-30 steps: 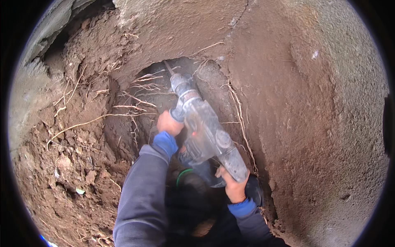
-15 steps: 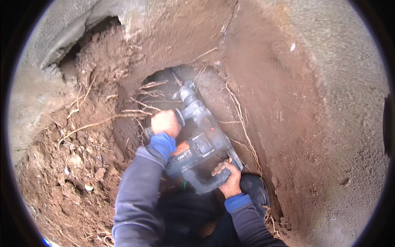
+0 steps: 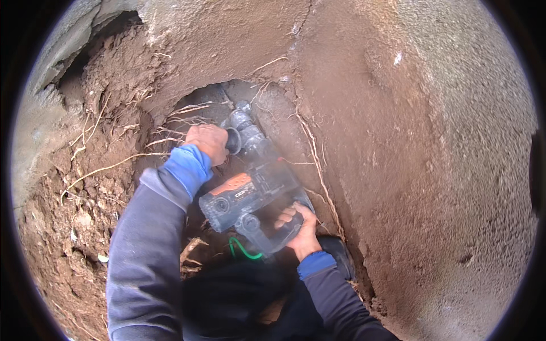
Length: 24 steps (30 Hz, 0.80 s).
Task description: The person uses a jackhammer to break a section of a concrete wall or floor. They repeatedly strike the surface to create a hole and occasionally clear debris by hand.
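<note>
A dusty grey rotary hammer drill [image 3: 264, 176] with an orange panel lies across the middle of the view, its front end pointing up into a dark hollow at the foot of the wall. My left hand [image 3: 208, 142] is wrapped round the drill's side handle. Behind it, my right hand [image 3: 301, 232] grips the loop-shaped rear handle. Shadow and dust blur the bit, so where its tip meets the hollow is unclear. A green cord [image 3: 244, 250] curves out below the drill's rear.
Thin roots [image 3: 313, 153] run down the wall corner, and more roots [image 3: 187, 113] stick out beside my left hand. Loose brown soil [image 3: 85, 221] is heaped on the left. A rough mud-stained wall [image 3: 392, 159] rises on the right. My dark-clothed legs [image 3: 239, 295] are below.
The view has shifted, and the drill has rolled so that more of its orange-panelled side shows. More of the green cord is visible. Both hands keep their grips.
</note>
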Each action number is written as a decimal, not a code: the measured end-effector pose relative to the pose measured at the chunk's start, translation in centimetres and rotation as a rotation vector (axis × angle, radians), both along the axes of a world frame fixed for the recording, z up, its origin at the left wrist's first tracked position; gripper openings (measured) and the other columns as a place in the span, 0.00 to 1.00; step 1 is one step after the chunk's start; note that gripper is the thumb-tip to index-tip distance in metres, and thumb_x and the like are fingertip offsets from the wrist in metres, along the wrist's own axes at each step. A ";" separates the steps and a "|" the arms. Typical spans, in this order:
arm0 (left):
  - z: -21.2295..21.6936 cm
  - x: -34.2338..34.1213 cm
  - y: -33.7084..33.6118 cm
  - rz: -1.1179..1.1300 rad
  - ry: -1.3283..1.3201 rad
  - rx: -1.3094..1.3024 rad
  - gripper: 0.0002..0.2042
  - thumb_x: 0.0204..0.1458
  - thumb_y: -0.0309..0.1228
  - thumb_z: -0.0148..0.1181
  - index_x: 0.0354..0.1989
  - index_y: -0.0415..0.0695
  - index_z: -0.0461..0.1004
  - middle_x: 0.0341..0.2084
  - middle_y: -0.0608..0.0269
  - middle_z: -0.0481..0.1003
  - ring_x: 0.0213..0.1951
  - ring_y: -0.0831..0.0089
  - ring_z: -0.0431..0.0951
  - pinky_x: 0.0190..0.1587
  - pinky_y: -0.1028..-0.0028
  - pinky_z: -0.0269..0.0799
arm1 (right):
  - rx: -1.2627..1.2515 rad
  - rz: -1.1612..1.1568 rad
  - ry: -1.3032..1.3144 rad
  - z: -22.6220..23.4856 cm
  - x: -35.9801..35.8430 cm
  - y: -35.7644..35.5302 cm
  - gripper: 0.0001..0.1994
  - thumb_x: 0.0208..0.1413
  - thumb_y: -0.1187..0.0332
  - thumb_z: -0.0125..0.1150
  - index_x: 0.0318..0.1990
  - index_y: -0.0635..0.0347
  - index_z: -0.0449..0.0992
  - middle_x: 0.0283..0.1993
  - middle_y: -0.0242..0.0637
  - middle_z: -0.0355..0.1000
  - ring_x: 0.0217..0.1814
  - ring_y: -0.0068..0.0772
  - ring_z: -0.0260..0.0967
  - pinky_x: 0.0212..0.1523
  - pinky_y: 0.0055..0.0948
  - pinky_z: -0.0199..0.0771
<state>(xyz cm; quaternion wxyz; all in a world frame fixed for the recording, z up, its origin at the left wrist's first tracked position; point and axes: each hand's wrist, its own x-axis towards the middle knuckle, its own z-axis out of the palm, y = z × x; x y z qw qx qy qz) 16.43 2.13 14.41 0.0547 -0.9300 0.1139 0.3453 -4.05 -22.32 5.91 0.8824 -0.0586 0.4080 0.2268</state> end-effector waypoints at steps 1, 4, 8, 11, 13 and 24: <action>0.2 0.2 0.0 -0.024 -0.013 -0.007 0.22 0.53 0.48 0.67 0.40 0.37 0.83 0.41 0.41 0.81 0.48 0.47 0.81 0.52 0.55 0.76 | -0.031 0.011 0.028 0.2 0.1 0.1 0.10 0.57 0.62 0.63 0.28 0.46 0.67 0.25 0.21 0.61 0.27 0.23 0.60 0.33 0.31 0.65; 0.2 0.7 0.1 -0.013 0.055 0.030 0.16 0.48 0.34 0.63 0.44 0.40 0.83 0.46 0.44 0.81 0.52 0.51 0.81 0.54 0.59 0.76 | -0.093 0.031 0.075 0.7 0.3 0.2 0.10 0.58 0.62 0.63 0.29 0.46 0.67 0.26 0.20 0.61 0.27 0.23 0.60 0.33 0.32 0.65; -0.4 0.1 0.4 0.016 -0.015 -0.003 0.15 0.48 0.34 0.63 0.43 0.40 0.83 0.46 0.45 0.81 0.51 0.51 0.81 0.54 0.58 0.76 | -0.069 0.020 0.084 1.0 0.6 0.4 0.08 0.58 0.63 0.63 0.31 0.46 0.69 0.27 0.21 0.62 0.28 0.25 0.62 0.34 0.35 0.66; -0.8 -1.2 0.9 0.126 -0.071 -0.045 0.15 0.47 0.34 0.65 0.42 0.42 0.83 0.45 0.46 0.81 0.50 0.51 0.81 0.54 0.58 0.77 | -0.102 0.029 0.036 1.2 0.7 0.5 0.06 0.57 0.65 0.63 0.32 0.43 0.70 0.27 0.22 0.63 0.29 0.26 0.62 0.35 0.36 0.66; -1.1 -2.2 0.7 0.196 -0.093 -0.044 0.15 0.46 0.34 0.65 0.42 0.43 0.84 0.45 0.47 0.81 0.50 0.52 0.81 0.55 0.59 0.77 | -0.179 0.025 0.043 1.6 0.5 0.4 0.06 0.57 0.67 0.62 0.34 0.41 0.71 0.28 0.22 0.64 0.30 0.26 0.63 0.36 0.36 0.66; -0.1 -4.7 -1.8 0.225 -0.230 0.111 0.09 0.49 0.29 0.62 0.38 0.45 0.84 0.40 0.53 0.83 0.46 0.59 0.84 0.49 0.64 0.80 | 0.005 -0.048 -0.118 0.8 -0.9 -3.0 0.08 0.57 0.70 0.59 0.41 0.41 0.77 0.30 0.22 0.63 0.31 0.23 0.63 0.37 0.33 0.67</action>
